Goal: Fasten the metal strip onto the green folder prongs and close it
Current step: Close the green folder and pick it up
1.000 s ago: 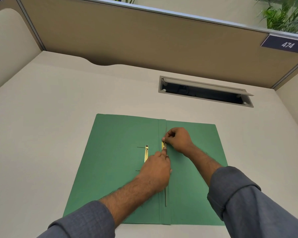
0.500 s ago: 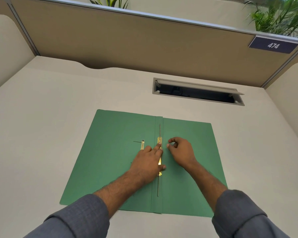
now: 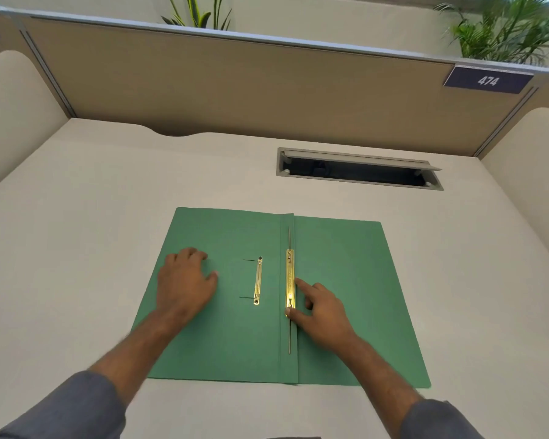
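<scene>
The folder (image 3: pixel 346 280) lies open on the desk (image 3: pixel 76 217); the strip (image 3: pixel 289 282) is seated on the prongs at the spine. It is touched by the right hand (image 3: pixel 322 312), fingers spread; the left hand (image 3: pixel 184 280) is laid flat, empty, on the cover. Fastening appears done; closing calls for folding that cover over.

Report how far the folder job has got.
Done: the gold metal strip lies flat along the spine of the green folder. In hand: the right hand touches the strip; the left hand rests on the left cover. Left: the folder lies open, closing remains.
</scene>
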Demonstrator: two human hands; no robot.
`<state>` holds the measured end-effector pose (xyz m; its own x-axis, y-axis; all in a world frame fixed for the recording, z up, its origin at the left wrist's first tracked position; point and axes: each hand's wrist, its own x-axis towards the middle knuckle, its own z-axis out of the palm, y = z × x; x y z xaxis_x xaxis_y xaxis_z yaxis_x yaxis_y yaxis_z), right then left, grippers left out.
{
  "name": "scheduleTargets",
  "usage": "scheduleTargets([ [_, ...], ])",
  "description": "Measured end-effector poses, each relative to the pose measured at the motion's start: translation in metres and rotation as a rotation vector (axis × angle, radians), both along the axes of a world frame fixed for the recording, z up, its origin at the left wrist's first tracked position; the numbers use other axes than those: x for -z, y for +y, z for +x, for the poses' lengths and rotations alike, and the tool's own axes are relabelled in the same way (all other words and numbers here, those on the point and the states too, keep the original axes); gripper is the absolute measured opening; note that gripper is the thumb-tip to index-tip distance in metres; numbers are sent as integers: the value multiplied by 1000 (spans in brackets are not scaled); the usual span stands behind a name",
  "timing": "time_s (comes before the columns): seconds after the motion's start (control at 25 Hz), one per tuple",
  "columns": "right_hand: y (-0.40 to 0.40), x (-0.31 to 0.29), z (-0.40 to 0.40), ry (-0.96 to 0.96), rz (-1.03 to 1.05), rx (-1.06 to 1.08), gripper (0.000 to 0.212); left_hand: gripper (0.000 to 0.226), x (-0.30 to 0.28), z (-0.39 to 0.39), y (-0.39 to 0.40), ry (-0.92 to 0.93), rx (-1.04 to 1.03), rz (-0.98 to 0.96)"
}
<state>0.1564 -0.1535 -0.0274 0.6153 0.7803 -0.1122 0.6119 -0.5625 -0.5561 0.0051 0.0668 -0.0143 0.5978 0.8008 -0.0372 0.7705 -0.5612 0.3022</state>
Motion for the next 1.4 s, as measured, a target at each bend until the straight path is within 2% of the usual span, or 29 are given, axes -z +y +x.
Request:
scheduleTargets([
  [0.08,1,0,2,8,-15,5,63,54,0,-27,14,67,-215,-14],
  [0.2,3,1,5,59,-29,10,65,64,-4,-54,17,70,-478,-179],
  [0.36,4,2,9,93,-57,-11,65,68,-1,-59,10,-1,-525,-303],
  [0.48,6,2,11,85,-77,14,66,63,-5,-59,15,-55,-541,-375],
  [0.6,5,1,12,100,-79,32,65,40,-23,-65,24,-132,-473,-364],
  [0.72,5,0,13,133,-75,57,62,19,-50,-67,31,-363,-497,-354],
  [0.8,6,-2,13,189,-40,84,56,14,-72,-65,32,-590,-495,-519],
  [0.92,12,-13,3,484,100,170,36,15,-109,-56,22,-788,-405,-756],
  [1.08,17,-23,-6,722,110,277,56,8,-139,-25,-12,-982,-190,-926],
  [1.16,15,-38,-6,754,103,349,61,27,-144,-7,-33,-981,-76,-940],
  [1.24,11,-66,-3,747,185,394,57,46,-144,7,-53,-924,20,-928],
  [1.4,3,-140,3,740,509,357,56,55,-130,26,-82,-790,190,-909],
])
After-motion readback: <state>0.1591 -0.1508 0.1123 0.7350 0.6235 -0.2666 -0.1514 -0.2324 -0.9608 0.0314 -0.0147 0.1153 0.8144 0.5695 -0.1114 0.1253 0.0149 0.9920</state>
